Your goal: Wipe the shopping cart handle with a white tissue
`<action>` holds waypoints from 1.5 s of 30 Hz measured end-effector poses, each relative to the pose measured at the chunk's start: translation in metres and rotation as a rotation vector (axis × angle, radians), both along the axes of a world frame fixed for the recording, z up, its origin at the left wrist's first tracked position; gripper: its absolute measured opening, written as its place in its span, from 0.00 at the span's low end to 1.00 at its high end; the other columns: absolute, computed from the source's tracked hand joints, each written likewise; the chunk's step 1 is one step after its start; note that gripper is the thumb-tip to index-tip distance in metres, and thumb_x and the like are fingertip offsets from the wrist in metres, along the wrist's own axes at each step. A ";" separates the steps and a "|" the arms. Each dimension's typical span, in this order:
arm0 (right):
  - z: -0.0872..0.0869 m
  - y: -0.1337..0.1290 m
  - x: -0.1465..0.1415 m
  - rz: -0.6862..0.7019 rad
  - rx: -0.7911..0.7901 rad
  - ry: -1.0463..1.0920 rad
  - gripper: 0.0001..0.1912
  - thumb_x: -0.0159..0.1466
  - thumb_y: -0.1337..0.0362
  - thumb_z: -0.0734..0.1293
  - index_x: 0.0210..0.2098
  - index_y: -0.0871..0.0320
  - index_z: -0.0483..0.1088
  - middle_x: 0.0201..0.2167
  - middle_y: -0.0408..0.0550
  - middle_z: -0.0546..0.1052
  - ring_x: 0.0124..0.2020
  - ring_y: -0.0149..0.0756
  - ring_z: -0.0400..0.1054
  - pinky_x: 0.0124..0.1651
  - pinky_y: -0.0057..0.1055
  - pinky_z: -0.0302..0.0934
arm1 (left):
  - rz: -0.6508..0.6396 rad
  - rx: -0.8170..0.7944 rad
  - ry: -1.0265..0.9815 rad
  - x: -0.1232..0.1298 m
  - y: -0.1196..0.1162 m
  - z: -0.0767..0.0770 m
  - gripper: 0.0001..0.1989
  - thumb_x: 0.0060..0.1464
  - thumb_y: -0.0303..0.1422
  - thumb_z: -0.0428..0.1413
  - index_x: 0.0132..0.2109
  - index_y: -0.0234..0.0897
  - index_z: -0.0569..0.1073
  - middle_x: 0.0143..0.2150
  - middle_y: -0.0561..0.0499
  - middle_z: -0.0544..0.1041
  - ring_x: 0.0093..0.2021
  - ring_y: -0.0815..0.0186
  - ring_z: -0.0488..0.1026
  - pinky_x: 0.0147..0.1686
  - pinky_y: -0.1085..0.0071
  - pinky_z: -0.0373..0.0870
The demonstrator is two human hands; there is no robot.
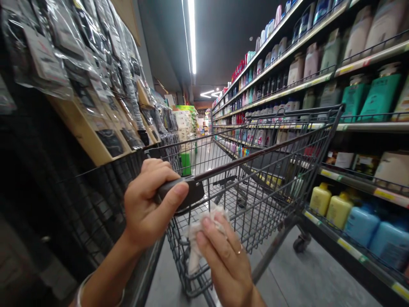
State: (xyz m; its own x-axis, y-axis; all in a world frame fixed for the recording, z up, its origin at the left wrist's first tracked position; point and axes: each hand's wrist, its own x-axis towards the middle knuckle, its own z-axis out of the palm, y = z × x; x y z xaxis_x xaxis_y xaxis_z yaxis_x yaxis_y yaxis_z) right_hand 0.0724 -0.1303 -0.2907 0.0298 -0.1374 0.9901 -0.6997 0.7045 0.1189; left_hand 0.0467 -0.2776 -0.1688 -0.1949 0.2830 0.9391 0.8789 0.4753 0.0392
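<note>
My left hand (151,200) is wrapped round the black plastic corner piece (183,195) of a shopping cart (252,157), its thumb lying along the top. The cart is dark wire mesh and stands tilted in view; no goods show in its basket. Lower down, my right hand (225,256), with a ring on one finger, presses a crumpled white wipe (194,256) against the cart's wires at the near end. Whether it is paper or cloth I cannot tell. Part of the wipe is hidden under the fingers.
Shelves of bottles (319,196) line the right side, close to the cart. On the left hang plastic-wrapped packages (47,59) on a rack. A cart wheel (300,244) rests on the grey floor (284,277). White packs (185,123) are stacked farther down the aisle.
</note>
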 end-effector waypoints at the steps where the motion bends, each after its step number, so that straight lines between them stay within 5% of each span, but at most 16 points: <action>1: -0.003 0.001 0.001 -0.008 0.034 0.003 0.17 0.64 0.77 0.58 0.50 0.65 0.71 0.48 0.53 0.77 0.61 0.45 0.60 0.53 0.41 0.70 | -0.002 -0.001 0.002 -0.001 -0.002 0.000 0.07 0.54 0.30 0.52 0.28 0.40 0.65 0.25 0.56 0.63 0.30 0.68 0.60 0.34 0.64 0.58; 12: -0.015 0.022 0.017 -0.081 0.166 -0.031 0.16 0.64 0.77 0.60 0.49 0.65 0.71 0.49 0.52 0.76 0.59 0.43 0.62 0.51 0.37 0.71 | 0.052 -0.078 -0.106 0.010 -0.005 0.012 0.11 0.53 0.37 0.52 0.25 0.40 0.65 0.22 0.56 0.63 0.28 0.67 0.61 0.36 0.65 0.61; 19: 0.018 0.001 0.021 -0.048 0.024 -0.029 0.18 0.65 0.73 0.60 0.52 0.58 0.69 0.53 0.51 0.73 0.58 0.44 0.62 0.53 0.46 0.69 | 0.079 -0.228 -0.260 0.019 -0.010 0.025 0.13 0.55 0.40 0.51 0.26 0.39 0.68 0.24 0.54 0.68 0.30 0.67 0.64 0.35 0.67 0.62; 23: 0.025 -0.024 0.018 -0.033 0.058 -0.005 0.15 0.65 0.74 0.58 0.45 0.63 0.74 0.44 0.54 0.75 0.51 0.44 0.64 0.48 0.40 0.70 | 0.089 -0.296 -0.294 0.021 -0.012 0.029 0.14 0.54 0.41 0.51 0.24 0.39 0.66 0.23 0.54 0.66 0.29 0.67 0.63 0.34 0.68 0.62; 35: -0.011 -0.006 0.019 -0.082 0.085 0.151 0.15 0.66 0.73 0.57 0.40 0.62 0.75 0.45 0.50 0.70 0.48 0.38 0.63 0.50 0.33 0.67 | 0.110 -0.313 -0.224 0.027 -0.006 0.029 0.15 0.54 0.40 0.52 0.23 0.39 0.63 0.22 0.55 0.64 0.28 0.69 0.61 0.33 0.68 0.60; 45: -0.049 0.017 0.014 -0.039 0.131 -0.067 0.16 0.66 0.74 0.56 0.45 0.60 0.73 0.39 0.49 0.76 0.47 0.37 0.68 0.48 0.33 0.70 | 0.132 -0.262 -0.236 0.016 -0.015 0.026 0.15 0.53 0.41 0.52 0.23 0.39 0.65 0.22 0.55 0.65 0.28 0.68 0.62 0.31 0.69 0.61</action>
State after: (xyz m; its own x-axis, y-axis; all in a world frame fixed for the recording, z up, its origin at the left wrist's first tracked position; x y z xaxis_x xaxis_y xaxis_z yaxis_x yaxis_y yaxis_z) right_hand 0.0868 -0.1136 -0.3394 -0.0437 -0.2657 0.9631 -0.6814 0.7128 0.1658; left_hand 0.0631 -0.2921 -0.1424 -0.4482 0.4653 0.7633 0.7905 0.6050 0.0953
